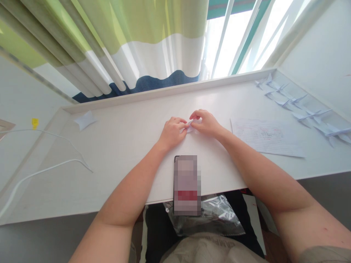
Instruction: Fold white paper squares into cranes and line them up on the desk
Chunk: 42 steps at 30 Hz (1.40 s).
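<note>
A small piece of folded white paper is pinched between my two hands, just above the middle of the white desk. My left hand grips its left side, fingers bent toward the centre. From the other side my right hand holds it with thumb and fingertips. Much of the paper is hidden behind my fingers. Below my hands a phone with a blurred-out screen lies at the desk's front edge.
Several folded paper figures line the desk's right side. A lined, written sheet lies left of them. Another folded paper rests at the far left, near a white cable. Clear plastic covers part of my lap.
</note>
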Each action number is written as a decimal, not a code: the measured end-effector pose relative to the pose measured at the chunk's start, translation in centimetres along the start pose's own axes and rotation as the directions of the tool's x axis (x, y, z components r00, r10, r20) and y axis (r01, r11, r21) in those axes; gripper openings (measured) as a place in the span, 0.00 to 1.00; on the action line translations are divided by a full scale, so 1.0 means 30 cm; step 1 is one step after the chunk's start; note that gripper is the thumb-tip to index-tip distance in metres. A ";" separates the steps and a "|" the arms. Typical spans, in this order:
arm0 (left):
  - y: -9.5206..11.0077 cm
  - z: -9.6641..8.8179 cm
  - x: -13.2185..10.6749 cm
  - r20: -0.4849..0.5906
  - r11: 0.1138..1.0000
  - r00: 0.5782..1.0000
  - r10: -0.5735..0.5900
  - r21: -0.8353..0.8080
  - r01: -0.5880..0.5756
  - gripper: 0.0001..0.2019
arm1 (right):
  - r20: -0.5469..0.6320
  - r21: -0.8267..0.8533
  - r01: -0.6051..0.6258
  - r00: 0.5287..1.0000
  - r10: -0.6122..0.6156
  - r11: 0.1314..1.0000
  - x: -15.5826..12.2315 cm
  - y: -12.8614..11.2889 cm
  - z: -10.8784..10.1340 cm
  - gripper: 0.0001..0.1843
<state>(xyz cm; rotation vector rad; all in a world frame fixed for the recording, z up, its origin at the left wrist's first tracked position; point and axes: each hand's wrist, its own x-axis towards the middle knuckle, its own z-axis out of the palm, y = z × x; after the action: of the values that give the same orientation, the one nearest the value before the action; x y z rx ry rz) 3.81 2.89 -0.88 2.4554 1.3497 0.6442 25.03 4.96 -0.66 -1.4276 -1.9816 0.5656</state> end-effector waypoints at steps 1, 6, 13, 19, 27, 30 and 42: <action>0.001 -0.001 -0.001 0.008 1.000 1.000 0.006 0.010 -0.006 0.15 | 0.000 0.014 0.065 0.998 -0.065 0.998 0.000 0.007 -0.002 0.10; 0.006 -0.007 -0.001 0.031 0.999 0.999 0.032 0.014 -0.033 0.16 | 0.104 0.005 0.224 0.969 -0.223 0.975 -0.006 0.033 -0.027 0.10; 0.003 -0.010 0.000 0.030 0.998 0.998 0.059 0.008 -0.059 0.18 | 0.266 0.018 0.299 0.918 -0.293 0.954 -0.012 0.041 -0.078 0.13; -0.006 -0.020 -0.002 0.040 0.997 0.996 0.083 0.000 -0.083 0.14 | 0.293 -0.025 0.289 0.917 -0.270 0.957 -0.012 0.042 -0.100 0.09; -0.025 -0.017 0.002 0.018 0.987 0.987 0.157 0.019 -0.157 0.10 | 0.287 0.000 0.269 0.923 -0.258 0.963 -0.007 0.060 -0.104 0.09; -0.034 -0.011 0.004 0.013 0.982 0.982 0.189 0.023 -0.190 0.10 | 0.277 -0.004 0.258 0.929 -0.247 0.966 -0.006 0.064 -0.104 0.08; -0.031 -0.008 0.006 -0.005 0.995 0.995 0.100 0.001 -0.100 0.11 | 0.292 0.044 0.270 0.917 -0.271 0.962 -0.008 0.070 -0.100 0.13</action>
<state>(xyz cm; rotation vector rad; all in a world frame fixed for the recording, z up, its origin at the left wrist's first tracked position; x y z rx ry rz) 3.10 3.55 -1.04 2.5369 1.2359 0.6728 28.60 5.36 0.04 -1.0856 -2.3640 0.6864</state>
